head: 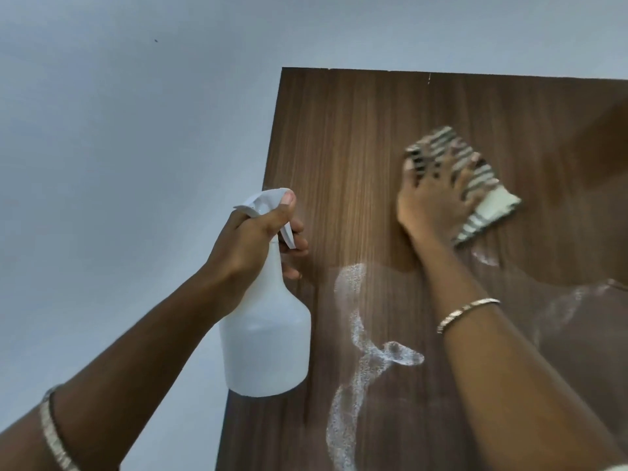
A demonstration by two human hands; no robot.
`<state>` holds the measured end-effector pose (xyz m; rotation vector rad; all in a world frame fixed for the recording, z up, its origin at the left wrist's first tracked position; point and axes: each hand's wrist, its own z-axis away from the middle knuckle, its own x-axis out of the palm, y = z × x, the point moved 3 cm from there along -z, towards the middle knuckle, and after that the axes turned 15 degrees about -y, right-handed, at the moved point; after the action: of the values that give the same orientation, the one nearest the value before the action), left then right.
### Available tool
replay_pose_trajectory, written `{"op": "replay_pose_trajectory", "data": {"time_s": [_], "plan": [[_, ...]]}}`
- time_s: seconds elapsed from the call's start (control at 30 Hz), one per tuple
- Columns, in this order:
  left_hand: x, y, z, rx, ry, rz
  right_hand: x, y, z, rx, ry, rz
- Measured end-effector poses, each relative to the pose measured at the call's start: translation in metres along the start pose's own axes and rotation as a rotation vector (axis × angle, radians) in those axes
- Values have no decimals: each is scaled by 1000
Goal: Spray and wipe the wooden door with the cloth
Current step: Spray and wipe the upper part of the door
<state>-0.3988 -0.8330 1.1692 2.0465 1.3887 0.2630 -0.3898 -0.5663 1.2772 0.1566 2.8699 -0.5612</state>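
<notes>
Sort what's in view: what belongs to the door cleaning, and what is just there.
Job:
door
spray bottle, gripped by left hand
cloth, pressed to the door by right hand
foam on the door

Just there:
wall
left bangle
right bangle

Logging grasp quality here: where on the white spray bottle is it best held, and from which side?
The narrow neck under the trigger head of the spray bottle, from the back, opposite the nozzle. The body flares wide below; the neck fits curled fingers and puts them at the trigger. The left hand grips it so, nozzle toward the wooden door.
</notes>
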Motion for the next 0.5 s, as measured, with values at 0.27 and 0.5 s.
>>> {"op": "replay_pose_trajectory", "data": {"time_s": [0.27,0.5], "plan": [[87,9,-6,15,13,-7,8,-7,25,-593,-330,-19],[145,14,-7,20,26,-94,-67,184,-41,-145,-94,22]]}}
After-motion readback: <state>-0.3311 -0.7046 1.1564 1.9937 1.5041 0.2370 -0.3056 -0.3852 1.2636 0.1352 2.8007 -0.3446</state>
